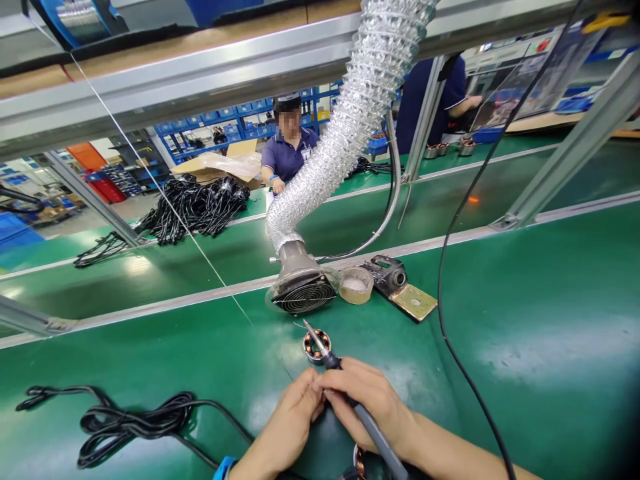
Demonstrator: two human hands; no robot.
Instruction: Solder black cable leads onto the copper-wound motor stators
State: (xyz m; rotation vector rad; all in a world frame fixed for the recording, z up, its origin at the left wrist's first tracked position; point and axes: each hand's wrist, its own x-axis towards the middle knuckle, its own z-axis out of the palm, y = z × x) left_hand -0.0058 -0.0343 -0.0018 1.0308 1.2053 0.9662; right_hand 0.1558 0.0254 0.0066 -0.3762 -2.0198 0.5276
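Soldering iron [331,361] in right hand [373,395] — round tub [357,299] holds whitish material [356,283].

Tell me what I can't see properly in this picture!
All in the head view:
- Whatever the left hand may pinch: hidden by its fingers.
- The nearer copper coils: cut off by the bottom edge, partly behind the soldering iron.
- The right-hand co-worker's head: behind the metal beam.
- Background bin labels: too small.
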